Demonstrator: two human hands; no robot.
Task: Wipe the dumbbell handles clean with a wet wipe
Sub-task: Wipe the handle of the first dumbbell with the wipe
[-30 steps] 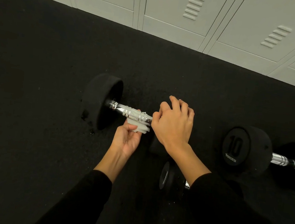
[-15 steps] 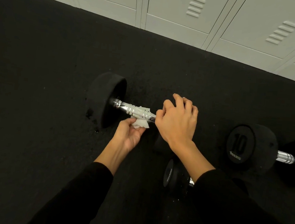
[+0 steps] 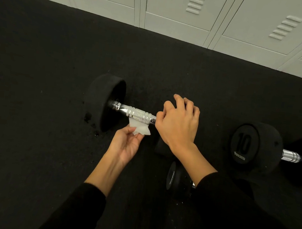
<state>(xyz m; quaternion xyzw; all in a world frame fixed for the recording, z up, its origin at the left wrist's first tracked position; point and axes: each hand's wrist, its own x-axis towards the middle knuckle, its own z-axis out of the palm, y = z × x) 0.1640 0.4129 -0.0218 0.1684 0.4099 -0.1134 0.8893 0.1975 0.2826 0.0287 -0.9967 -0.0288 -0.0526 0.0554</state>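
Note:
A black dumbbell lies on the dark floor, its left head [image 3: 105, 100] in full view and its chrome knurled handle [image 3: 137, 114] running to the right. My left hand [image 3: 127, 144] pinches a white wet wipe [image 3: 139, 127] against the underside of the handle. My right hand [image 3: 178, 125] covers the dumbbell's right end, fingers curled over the right head, which is mostly hidden beneath it.
A second dumbbell marked 10 [image 3: 252, 144] lies at the right, its chrome handle [image 3: 296, 157] pointing right. A small dumbbell [image 3: 175, 175] sits under my right forearm. Grey lockers [image 3: 177, 10] line the far edge of the black floor [image 3: 30, 138].
The wipe has slid left along the handle's underside, from beside my right hand toward its middle, and my left hand has dropped slightly lower. The right hand stays on the dumbbell's end.

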